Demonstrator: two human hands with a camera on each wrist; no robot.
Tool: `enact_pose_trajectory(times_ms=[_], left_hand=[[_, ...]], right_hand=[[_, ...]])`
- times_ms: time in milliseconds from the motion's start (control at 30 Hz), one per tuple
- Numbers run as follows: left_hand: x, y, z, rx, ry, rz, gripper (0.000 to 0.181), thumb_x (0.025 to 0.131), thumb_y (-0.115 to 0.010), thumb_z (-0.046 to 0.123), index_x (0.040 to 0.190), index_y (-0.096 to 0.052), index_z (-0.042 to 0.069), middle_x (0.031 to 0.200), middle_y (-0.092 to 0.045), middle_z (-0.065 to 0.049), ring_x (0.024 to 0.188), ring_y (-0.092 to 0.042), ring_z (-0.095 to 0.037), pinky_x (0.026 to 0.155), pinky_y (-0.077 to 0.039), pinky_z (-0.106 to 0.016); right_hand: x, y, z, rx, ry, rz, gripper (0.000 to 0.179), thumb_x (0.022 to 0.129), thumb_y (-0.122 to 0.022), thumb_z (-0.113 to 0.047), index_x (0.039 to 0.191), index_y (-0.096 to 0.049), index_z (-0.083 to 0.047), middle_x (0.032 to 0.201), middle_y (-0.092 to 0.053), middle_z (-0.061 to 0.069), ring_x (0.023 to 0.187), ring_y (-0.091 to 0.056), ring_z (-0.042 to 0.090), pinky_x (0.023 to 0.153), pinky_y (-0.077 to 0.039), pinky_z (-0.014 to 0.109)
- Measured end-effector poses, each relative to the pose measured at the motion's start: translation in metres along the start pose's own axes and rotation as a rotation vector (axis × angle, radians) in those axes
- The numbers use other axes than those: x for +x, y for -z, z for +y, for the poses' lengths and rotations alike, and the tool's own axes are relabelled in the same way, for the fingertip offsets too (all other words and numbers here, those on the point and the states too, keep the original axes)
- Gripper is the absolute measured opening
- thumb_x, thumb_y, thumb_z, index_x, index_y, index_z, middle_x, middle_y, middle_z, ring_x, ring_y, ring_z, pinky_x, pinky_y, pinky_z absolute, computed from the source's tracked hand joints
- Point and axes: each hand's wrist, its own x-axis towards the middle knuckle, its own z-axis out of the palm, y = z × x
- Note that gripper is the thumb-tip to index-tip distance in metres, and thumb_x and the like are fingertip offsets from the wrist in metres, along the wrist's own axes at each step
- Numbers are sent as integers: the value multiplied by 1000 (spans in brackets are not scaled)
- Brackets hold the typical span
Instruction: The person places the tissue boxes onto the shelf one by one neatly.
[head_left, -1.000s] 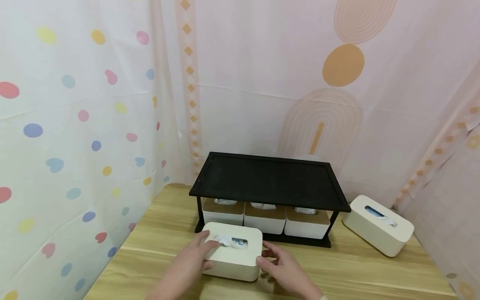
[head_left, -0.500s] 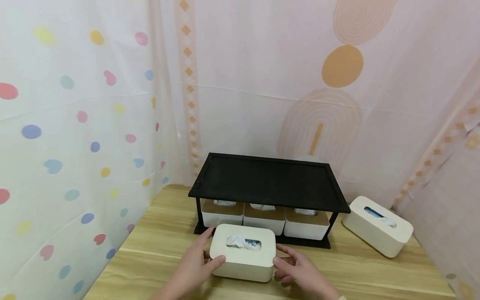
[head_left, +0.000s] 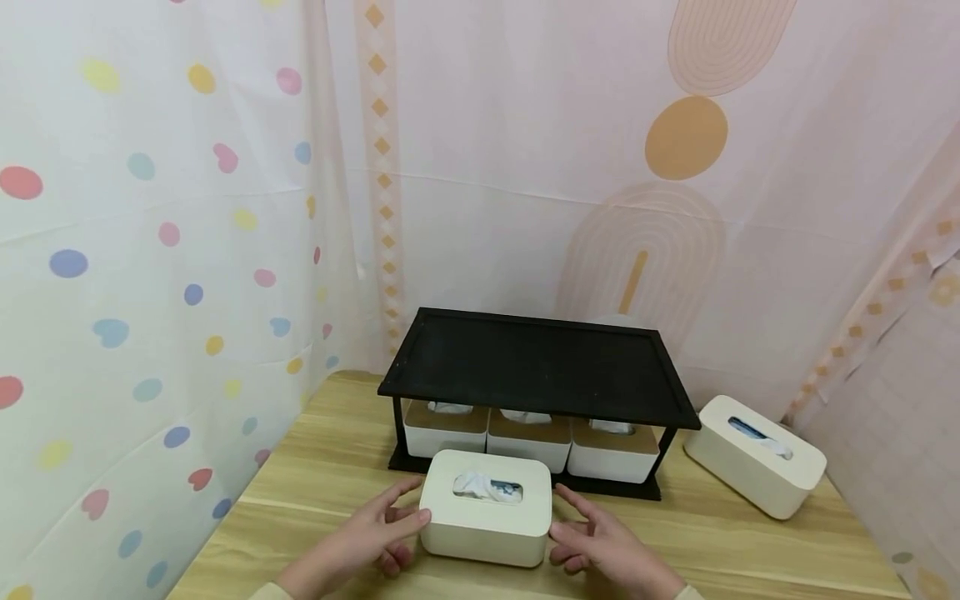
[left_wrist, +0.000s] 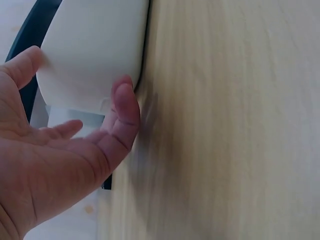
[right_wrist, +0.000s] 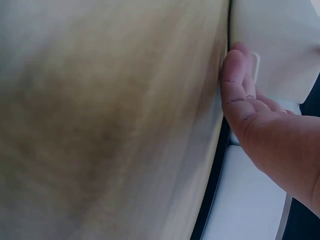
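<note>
A cream tissue box (head_left: 486, 504) with an oval slot, white tissue and a bit of blue showing in it, sits on the wooden table in front of a black rack. At its left end is my left hand (head_left: 360, 533), fingers spread and relaxed, thumb tip right at the corner. My right hand (head_left: 603, 537) stands at the opposite end, thumb and fingertips close against the side. In the left wrist view, loosely bent fingers (left_wrist: 125, 107) lie beside the box's end (left_wrist: 90, 60). The right wrist view shows that hand's fingers (right_wrist: 235, 75) along the box (right_wrist: 280, 45).
Under the black rack (head_left: 540, 358) stand three white tissue boxes with brown lids, the middle one (head_left: 528, 437) directly behind the cream box. Another cream tissue box (head_left: 750, 467) lies angled at the right. Patterned curtains (head_left: 510, 167) hang behind and beside the table (head_left: 300, 467).
The cream tissue box slid right along the table with both hands, then stayed put. My left hand has since drawn back leftward from it; the right hand remains at its right end.
</note>
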Motion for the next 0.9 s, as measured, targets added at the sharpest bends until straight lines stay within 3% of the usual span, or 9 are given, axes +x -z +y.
enact_pose_trajectory(times_ms=[267, 600, 900], left_hand=[[0, 5, -3, -13, 23, -58, 85, 107, -64, 46, 171, -19, 10, 144, -61, -25, 81, -70, -23, 70, -61, -39], [-1, 7, -4, -17, 20, -82, 83, 108, -62, 45, 171, -20, 10, 135, -63, -21, 81, -71, -24, 72, -62, -40], [-2, 9, -4, -4, 24, -94, 83, 109, -61, 47, 171, -21, 10, 134, -64, -19, 82, -71, -25, 73, -62, -41]], right_hand=[[1, -3, -2, -19, 35, -9, 89, 111, -60, -34, 170, -4, 1, 133, -72, 21, 111, -75, 24, 88, -63, 35], [3, -4, -3, -6, 22, -9, 88, 111, -61, -33, 171, -5, 0, 143, -66, 25, 113, -73, 22, 92, -63, 36], [4, 0, -1, 41, 39, -63, 86, 112, -59, -32, 172, -3, -5, 135, -70, 18, 110, -74, 21, 90, -62, 35]])
